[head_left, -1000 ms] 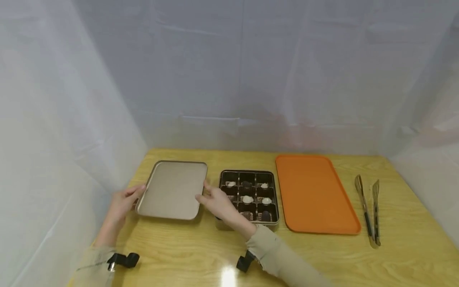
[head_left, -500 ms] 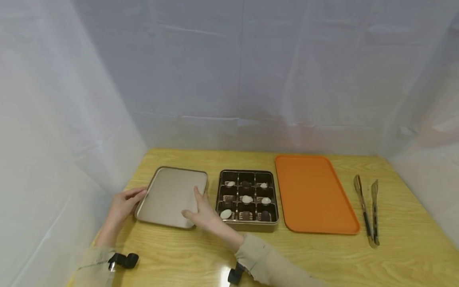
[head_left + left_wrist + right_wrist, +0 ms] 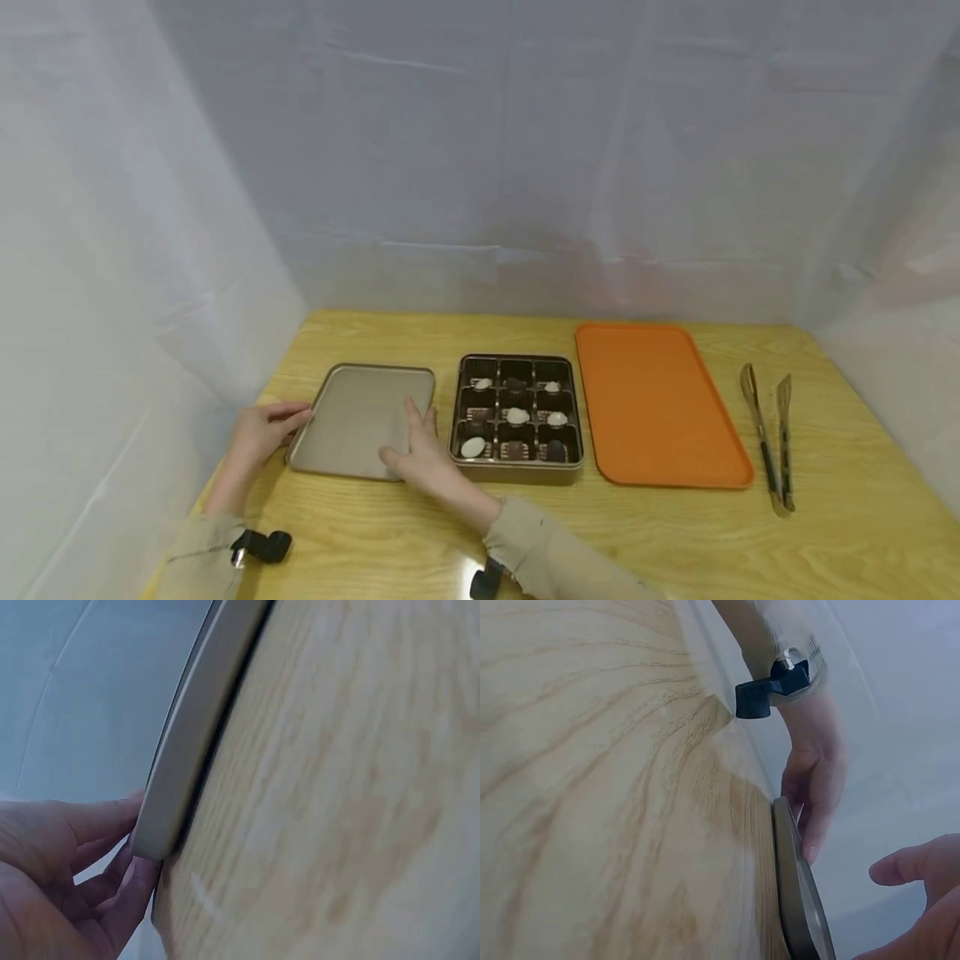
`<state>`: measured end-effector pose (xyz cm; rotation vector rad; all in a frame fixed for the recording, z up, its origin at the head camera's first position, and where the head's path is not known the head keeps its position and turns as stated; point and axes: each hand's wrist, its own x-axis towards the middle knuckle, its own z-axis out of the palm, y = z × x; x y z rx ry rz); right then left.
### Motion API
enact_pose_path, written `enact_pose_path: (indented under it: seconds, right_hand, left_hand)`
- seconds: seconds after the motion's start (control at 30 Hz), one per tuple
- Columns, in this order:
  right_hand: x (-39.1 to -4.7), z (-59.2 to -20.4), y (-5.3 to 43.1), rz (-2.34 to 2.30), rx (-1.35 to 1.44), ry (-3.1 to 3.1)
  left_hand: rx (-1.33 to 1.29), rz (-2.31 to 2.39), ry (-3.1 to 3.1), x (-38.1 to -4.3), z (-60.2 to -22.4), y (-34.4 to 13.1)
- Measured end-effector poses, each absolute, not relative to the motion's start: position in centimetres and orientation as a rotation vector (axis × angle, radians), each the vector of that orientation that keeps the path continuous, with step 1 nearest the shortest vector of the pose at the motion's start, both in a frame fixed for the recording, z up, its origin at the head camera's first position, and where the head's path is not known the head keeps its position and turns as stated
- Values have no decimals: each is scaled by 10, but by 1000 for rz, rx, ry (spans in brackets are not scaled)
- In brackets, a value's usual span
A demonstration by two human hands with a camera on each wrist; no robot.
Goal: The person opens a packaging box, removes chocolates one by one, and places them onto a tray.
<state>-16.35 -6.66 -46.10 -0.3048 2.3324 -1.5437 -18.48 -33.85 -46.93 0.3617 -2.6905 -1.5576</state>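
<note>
A shallow beige metal lid point(image 3: 348, 429) lies flat on the table at the left in the head view. My left hand point(image 3: 258, 433) pinches its left edge; the left wrist view shows thumb and fingers point(image 3: 124, 889) at the lid's corner. Over the lid's near right part, my right hand point(image 3: 427, 462) has thumb and fingers spread. In the right wrist view that hand point(image 3: 926, 915) stands apart from the lid's rim point(image 3: 791, 881). Just to the right is a square tin point(image 3: 517, 475) divided into several compartments, with white and dark chocolates point(image 3: 517, 416) inside.
An orange tray point(image 3: 663, 408) lies right of the tin. Farther right are metal tongs point(image 3: 783, 442) with a black grip. White sheeting point(image 3: 480, 167) encloses the back and sides of the wooden table point(image 3: 375, 533).
The lid has come down onto the table, nearer to me. My right hand has let go of its right edge and moved left over it, uncovering the tin's near-left compartment. My left hand stays at the edge.
</note>
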Motion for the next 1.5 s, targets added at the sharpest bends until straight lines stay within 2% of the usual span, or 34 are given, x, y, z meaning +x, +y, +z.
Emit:
enact_pose_path:
  seconds: [0.37,0.57,0.7,0.8,1.1,1.5]
  right_hand:
    - [-159,-461,-66,-1567,-347,2361]
    - [-156,-442,-50,-1576,-622,2372]
    - [-162,-430,-36,-1683,-793,2360]
    - [-168,-425,-27,-1772,-832,2321]
    - [-183,-422,12,-1867,-772,2239]
    - [-198,-419,75,-1972,-703,2294]
  left_hand:
    - [390,-1466,-2769,-185,-468,-338]
    - [353,-1445,-2772,-186,-468,-339]
    - [284,-1186,-2767,-186,-464,-333]
    - [230,-1078,-2681,-188,-459,-321]
    - [-95,-1304,-2483,-191,-444,-266]
    - [-363,-1445,-2449,-205,-434,-198]
